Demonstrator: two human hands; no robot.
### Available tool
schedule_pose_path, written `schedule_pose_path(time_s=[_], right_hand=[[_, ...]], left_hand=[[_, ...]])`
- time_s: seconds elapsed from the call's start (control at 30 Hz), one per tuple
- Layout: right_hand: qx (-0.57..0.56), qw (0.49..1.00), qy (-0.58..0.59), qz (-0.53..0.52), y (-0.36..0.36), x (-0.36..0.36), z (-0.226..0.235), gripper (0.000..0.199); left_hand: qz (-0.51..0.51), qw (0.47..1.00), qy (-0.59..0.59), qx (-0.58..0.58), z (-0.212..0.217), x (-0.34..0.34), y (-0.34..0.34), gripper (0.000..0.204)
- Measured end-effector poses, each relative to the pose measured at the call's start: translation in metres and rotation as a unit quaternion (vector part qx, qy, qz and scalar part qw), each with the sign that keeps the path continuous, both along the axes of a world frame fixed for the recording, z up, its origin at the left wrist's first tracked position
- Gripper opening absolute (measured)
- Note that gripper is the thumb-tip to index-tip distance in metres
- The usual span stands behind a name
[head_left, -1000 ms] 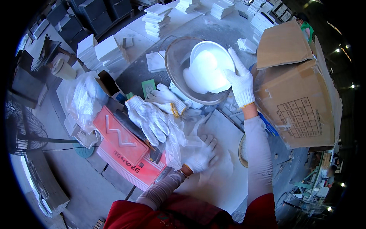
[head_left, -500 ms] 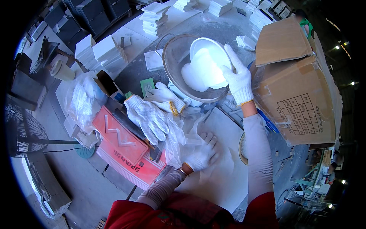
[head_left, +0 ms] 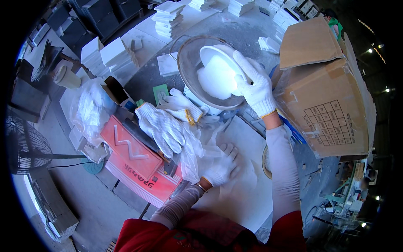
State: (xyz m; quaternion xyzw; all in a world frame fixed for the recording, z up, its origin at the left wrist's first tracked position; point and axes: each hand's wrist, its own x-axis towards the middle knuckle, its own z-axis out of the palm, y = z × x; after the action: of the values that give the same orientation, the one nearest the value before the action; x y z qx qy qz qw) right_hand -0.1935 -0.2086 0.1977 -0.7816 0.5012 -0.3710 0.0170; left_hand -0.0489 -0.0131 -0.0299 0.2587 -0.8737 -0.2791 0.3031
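My right hand (head_left: 257, 88), in a white knit glove, is closed on the rim of a white bowl (head_left: 208, 52). The bowl is tipped over to the left inside a wide metal basin (head_left: 181, 71). White powder (head_left: 216, 80) fills its mouth and spreads into the basin. Lower down, my left hand (head_left: 221, 167), gloved too, rests with fingers stretched on a pale sheet (head_left: 247, 185). Just left of it are crumpled clear plastic (head_left: 191, 164) and a pair of loose white gloves (head_left: 161, 128).
A large cardboard box (head_left: 327, 105) stands close to my right forearm. Red packets (head_left: 130, 145) lie left, beside a bundled plastic bag (head_left: 94, 105). Stacks of white tiles (head_left: 168, 19) line the far side. A fan (head_left: 29, 147) stands at far left; another person (head_left: 333, 25) is partly visible behind the box.
My right hand has turned and moved slightly left, tipping the bowl further down into the basin. My left hand stays nearly where it was.
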Motion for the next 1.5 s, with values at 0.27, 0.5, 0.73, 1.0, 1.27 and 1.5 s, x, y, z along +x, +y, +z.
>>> schedule_pose_path(time_s=[0.27,0.5,0.73,1.0,1.27,1.5], right_hand=[[-0.101,0.987,0.105,0.064,-0.006,0.002,0.003,0.066],[-0.146,0.979,0.128,0.062,-0.005,0.006,-0.002,0.067],[-0.142,0.983,0.103,0.060,-0.003,0.003,-0.005,0.066],[-0.107,0.983,0.137,0.050,0.007,0.005,0.001,0.056],[-0.174,0.971,0.159,0.049,0.002,0.002,0.000,0.057],[-0.172,0.979,0.081,0.075,0.000,0.005,0.006,0.055]], left_hand=[[0.007,1.000,-0.015,-0.003,0.012,0.004,-0.003,0.034],[-0.002,1.000,0.000,0.023,0.008,0.005,0.001,0.052],[0.007,1.000,-0.027,-0.004,0.027,0.010,-0.007,0.044],[0.014,0.999,-0.016,-0.036,0.018,0.008,-0.005,0.031],[0.003,1.000,-0.021,-0.015,0.018,0.009,-0.006,0.033],[0.005,0.998,-0.038,-0.050,0.021,0.012,-0.007,0.034]])
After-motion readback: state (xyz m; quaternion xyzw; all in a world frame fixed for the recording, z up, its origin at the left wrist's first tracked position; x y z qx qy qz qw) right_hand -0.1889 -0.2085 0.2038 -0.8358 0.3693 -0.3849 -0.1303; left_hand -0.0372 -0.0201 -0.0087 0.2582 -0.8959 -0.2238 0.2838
